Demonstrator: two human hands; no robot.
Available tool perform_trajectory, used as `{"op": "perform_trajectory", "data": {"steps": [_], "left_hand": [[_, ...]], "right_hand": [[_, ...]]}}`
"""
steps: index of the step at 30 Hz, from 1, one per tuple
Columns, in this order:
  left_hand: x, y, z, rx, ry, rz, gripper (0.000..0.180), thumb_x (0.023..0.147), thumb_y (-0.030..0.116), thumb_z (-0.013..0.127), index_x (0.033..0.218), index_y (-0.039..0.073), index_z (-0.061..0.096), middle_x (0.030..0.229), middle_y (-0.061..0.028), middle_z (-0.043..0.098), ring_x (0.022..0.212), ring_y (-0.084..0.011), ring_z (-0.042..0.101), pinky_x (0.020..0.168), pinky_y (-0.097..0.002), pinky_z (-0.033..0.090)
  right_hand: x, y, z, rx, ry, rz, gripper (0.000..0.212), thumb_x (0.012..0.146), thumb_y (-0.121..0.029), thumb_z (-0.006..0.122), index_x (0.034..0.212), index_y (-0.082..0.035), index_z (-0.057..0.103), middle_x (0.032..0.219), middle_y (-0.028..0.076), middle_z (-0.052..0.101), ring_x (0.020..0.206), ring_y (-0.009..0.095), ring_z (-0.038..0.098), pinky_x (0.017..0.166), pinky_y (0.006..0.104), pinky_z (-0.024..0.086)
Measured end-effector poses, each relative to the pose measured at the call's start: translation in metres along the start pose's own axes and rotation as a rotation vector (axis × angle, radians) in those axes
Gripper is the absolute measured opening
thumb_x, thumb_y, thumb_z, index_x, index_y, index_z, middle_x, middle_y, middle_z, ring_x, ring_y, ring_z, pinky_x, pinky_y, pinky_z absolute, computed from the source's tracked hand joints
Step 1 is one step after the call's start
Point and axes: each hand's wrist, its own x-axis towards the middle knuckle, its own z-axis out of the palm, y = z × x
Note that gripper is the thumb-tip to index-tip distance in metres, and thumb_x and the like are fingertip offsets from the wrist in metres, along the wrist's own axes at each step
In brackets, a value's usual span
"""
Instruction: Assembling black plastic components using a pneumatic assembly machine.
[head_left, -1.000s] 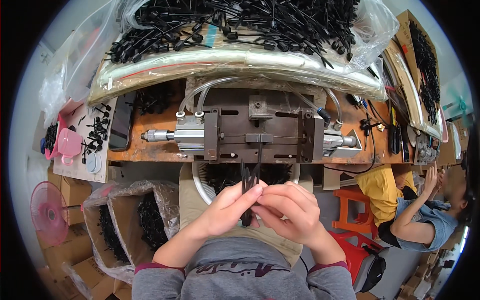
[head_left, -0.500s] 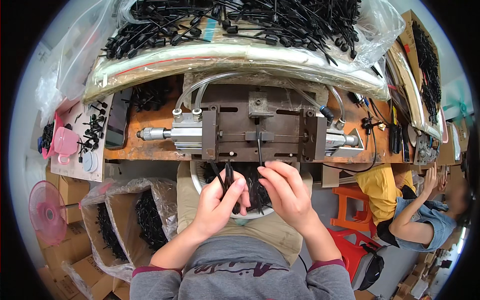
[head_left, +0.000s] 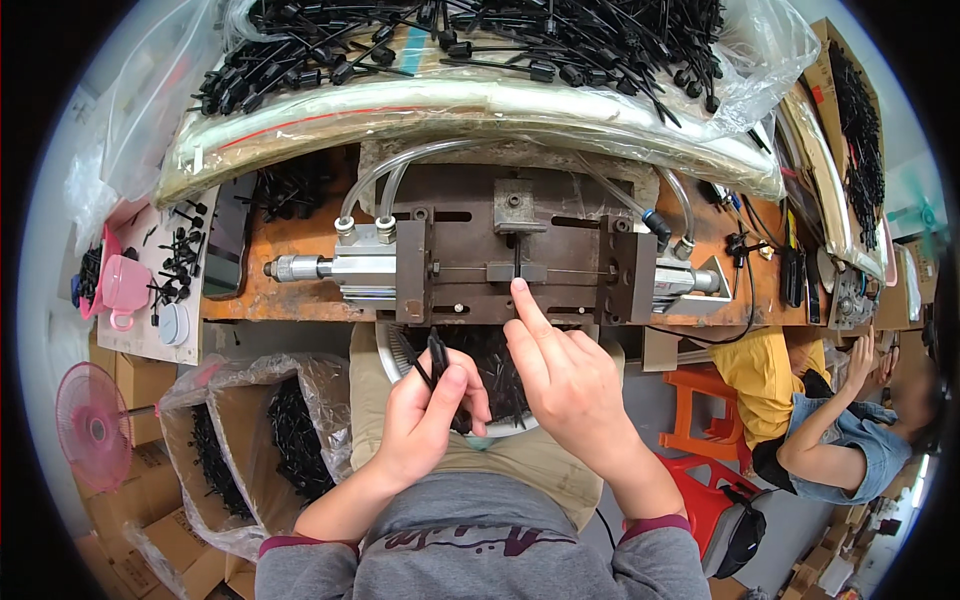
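My left hand point(head_left: 425, 405) is closed around a few thin black plastic rods point(head_left: 437, 355), whose upper ends stick out past the thumb. My right hand point(head_left: 572, 388) holds nothing; its index finger is stretched out and the others are loosely bent. That fingertip touches the near end of a black rod point(head_left: 518, 256) lying in the small centre block of a dark metal fixture point(head_left: 465, 292). Silver pneumatic cylinders point(head_left: 365, 270) flank the fixture. Below my hands, a white tub point(head_left: 390, 350) in my lap holds more black rods, partly hidden by my hands.
A large heap of black plastic parts point(head_left: 560, 60) lies on a plastic-wrapped board beyond the fixture. Clear air hoses point(head_left: 400, 165) arch behind it. Lined boxes point(head_left: 250, 450) of black parts stand at lower left, near a pink fan point(head_left: 95, 425). Another person point(head_left: 830, 440) sits at right.
My right hand has let go of the black rod, which now sits deeper in the fixture, and moved forward with the index finger extended onto its end. My left hand still holds its rods.
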Motion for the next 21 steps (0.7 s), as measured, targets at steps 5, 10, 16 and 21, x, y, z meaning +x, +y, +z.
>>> {"op": "perform_trajectory", "data": {"steps": [5,10,16,21], "left_hand": [[-0.002,0.004,-0.001,-0.032,-0.015,0.030,0.030,0.104,0.032,0.036,0.099,0.004,0.046,0.078,-0.0090,0.059,0.064,-0.0149,0.059,0.062,-0.0262,0.049],[-0.003,0.010,0.002,-0.097,-0.034,0.017,0.029,0.104,0.032,0.033,0.098,0.006,0.045,0.084,-0.0083,0.056,0.070,-0.0145,0.058,0.066,-0.0266,0.047],[-0.001,0.013,0.003,-0.100,-0.033,0.012,0.024,0.104,0.028,0.035,0.093,0.007,0.042,0.083,-0.0046,0.046,0.071,-0.0138,0.056,0.065,-0.0261,0.046],[-0.001,0.016,0.004,-0.098,-0.038,-0.011,0.022,0.104,0.025,0.036,0.091,0.007,0.040,0.082,-0.0037,0.043,0.070,-0.0139,0.056,0.061,-0.0257,0.048]], "right_hand": [[0.006,-0.001,-0.002,-0.091,-0.064,-0.025,0.025,0.075,-0.010,0.059,0.096,0.003,0.060,0.123,0.026,0.058,0.056,0.009,0.052,0.056,0.0226,0.042],[0.007,-0.003,-0.006,-0.113,-0.100,0.004,0.026,0.074,-0.012,0.059,0.096,0.001,0.061,0.125,0.025,0.058,0.050,0.008,0.051,0.055,0.0217,0.042],[0.007,-0.006,-0.005,-0.158,-0.112,0.018,0.024,0.074,-0.011,0.059,0.096,-0.001,0.061,0.127,0.024,0.057,0.044,0.007,0.050,0.052,0.0210,0.043],[0.009,-0.006,-0.009,-0.093,-0.127,0.049,0.024,0.074,-0.009,0.059,0.097,-0.001,0.061,0.126,0.021,0.059,0.047,0.008,0.054,0.052,0.0215,0.045]]}}
